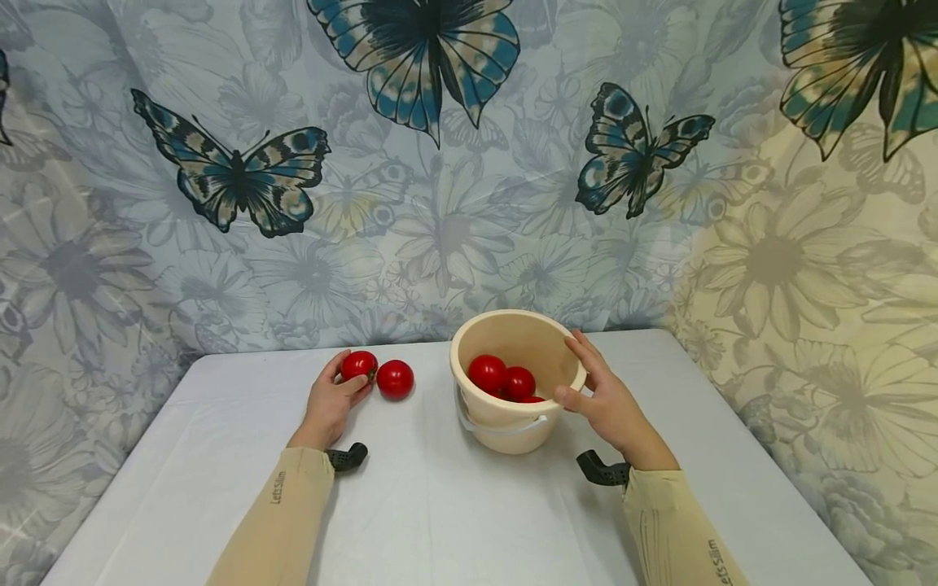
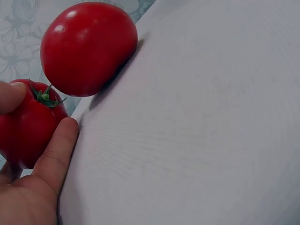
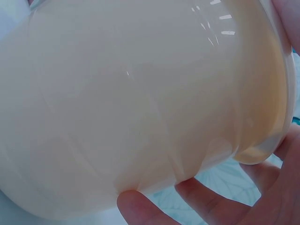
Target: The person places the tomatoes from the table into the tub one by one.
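From my remote station I saw the left hand (image 1: 331, 404) curled around a stemmed tomato (image 1: 358, 365), thumb and fingers pinching it from either side while it sat on the white table (image 1: 440, 505), well to the left of the cream bucket (image 1: 513, 423). The left wrist view showed the green calyx of that fruit between the thumb (image 2: 54, 157) and a fingertip, the grip light, which I judged suited a soft skin that bruises easily. A second tomato (image 1: 395, 379) lay loose on the cloth just beside the first, on the side nearer the bucket; in the wrist view the two looked almost touching, though I could not tell whether they met.

The right hand (image 1: 604, 399) lay against the bucket's right side, thumb on the wall below the rim and fingers spread along the rim; I read this as steadying the bucket. The right wrist view was filled by the pale wall, with fingertips (image 3: 140, 208) beneath its curve. Inside the bucket lay at least three tomatoes (image 1: 506, 382), heaped toward its near wall. The bucket's white handle (image 1: 506, 424) hung down across its front. Behind the bucket rose a butterfly-printed backdrop (image 1: 454, 163), draped to the table's far edge.
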The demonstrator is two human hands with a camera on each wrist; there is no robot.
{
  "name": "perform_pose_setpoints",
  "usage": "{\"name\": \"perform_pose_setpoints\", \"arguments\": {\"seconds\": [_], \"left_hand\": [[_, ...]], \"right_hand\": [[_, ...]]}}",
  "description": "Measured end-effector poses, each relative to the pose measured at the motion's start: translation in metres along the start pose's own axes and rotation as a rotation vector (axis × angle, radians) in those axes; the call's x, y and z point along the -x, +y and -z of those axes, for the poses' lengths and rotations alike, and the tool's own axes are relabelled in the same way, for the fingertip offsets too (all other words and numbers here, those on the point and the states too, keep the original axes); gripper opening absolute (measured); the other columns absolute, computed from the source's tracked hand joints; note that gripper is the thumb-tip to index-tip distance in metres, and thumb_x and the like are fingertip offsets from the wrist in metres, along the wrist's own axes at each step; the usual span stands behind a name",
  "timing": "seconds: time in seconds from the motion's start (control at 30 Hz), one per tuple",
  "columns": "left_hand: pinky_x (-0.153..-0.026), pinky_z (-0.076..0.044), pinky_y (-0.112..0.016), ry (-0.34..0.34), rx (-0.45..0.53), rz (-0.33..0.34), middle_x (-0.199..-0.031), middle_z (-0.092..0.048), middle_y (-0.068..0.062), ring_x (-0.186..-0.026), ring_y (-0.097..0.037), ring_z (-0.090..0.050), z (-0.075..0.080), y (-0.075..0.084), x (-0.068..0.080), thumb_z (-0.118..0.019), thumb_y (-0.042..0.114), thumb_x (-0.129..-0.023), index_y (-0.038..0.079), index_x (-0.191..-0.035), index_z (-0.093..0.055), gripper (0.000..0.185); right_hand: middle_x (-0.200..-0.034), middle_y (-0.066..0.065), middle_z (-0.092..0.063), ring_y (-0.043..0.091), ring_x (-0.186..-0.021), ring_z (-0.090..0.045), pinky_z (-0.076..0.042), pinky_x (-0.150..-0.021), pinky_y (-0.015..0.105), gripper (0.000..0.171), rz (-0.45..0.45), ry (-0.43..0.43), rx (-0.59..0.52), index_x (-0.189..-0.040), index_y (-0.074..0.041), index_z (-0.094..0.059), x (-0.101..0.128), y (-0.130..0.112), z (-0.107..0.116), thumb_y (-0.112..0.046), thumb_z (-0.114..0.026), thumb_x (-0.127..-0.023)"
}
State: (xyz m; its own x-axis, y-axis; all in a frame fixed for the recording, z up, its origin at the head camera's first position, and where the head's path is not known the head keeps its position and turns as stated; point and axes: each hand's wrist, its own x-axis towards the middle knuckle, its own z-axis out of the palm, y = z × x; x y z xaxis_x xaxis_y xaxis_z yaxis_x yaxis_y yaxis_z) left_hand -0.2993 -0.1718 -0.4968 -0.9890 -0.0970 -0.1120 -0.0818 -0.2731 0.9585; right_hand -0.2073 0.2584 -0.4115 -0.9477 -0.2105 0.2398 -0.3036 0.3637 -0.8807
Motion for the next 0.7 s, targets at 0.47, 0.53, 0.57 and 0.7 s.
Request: {"name": "perform_pose_setpoints", "arguments": {"seconds": [0.47, 0.53, 0.57, 0.7], "left_hand": [[-0.098, -0.050, -0.044, 0.046, 0.165, 0.100, -0.160, -0.019, -0.005, -0.136, -0.034, -0.035, 0.004, 0.017, 0.013, -0.059, -0.005, -0.097, 0.021, -0.159, -0.029, 0.074], [-0.097, -0.051, -0.042, 0.082, 0.181, 0.093, -0.157, -0.023, -0.007, -0.134, -0.032, -0.037, 0.002, 0.022, 0.016, -0.059, -0.006, -0.096, 0.021, -0.158, -0.031, 0.073], [-0.096, -0.052, -0.042, 0.103, 0.186, 0.084, -0.155, -0.025, -0.008, -0.133, -0.031, -0.038, 0.000, 0.025, 0.018, -0.059, -0.006, -0.096, 0.021, -0.158, -0.032, 0.072], [-0.092, -0.054, -0.039, 0.171, 0.200, 0.045, -0.149, -0.030, -0.011, -0.129, -0.029, -0.042, -0.003, 0.033, 0.021, -0.059, -0.007, -0.094, 0.020, -0.156, -0.036, 0.071]], "right_hand": [[-0.165, -0.008, -0.006, 0.045, -0.140, -0.032, -0.058, -0.083, 0.040, 0.082, -0.002, -0.002, 0.011, -0.160, -0.021, -0.024, -0.001, 0.000, 0.000, -0.030, -0.072, -0.093], [-0.165, -0.008, -0.006, 0.045, -0.140, -0.032, -0.058, -0.083, 0.040, 0.082, -0.003, -0.001, 0.013, -0.160, -0.021, -0.024, -0.001, 0.000, 0.000, -0.030, -0.072, -0.093], [-0.165, -0.007, -0.006, 0.045, -0.139, -0.032, -0.058, -0.083, 0.041, 0.082, -0.003, -0.001, 0.013, -0.160, -0.021, -0.024, 0.000, 0.000, 0.000, -0.030, -0.072, -0.093], [-0.165, -0.006, -0.006, 0.044, -0.139, -0.033, -0.058, -0.083, 0.041, 0.082, -0.004, -0.001, 0.013, -0.160, -0.021, -0.024, 0.000, -0.001, 0.000, -0.029, -0.072, -0.094]]}}
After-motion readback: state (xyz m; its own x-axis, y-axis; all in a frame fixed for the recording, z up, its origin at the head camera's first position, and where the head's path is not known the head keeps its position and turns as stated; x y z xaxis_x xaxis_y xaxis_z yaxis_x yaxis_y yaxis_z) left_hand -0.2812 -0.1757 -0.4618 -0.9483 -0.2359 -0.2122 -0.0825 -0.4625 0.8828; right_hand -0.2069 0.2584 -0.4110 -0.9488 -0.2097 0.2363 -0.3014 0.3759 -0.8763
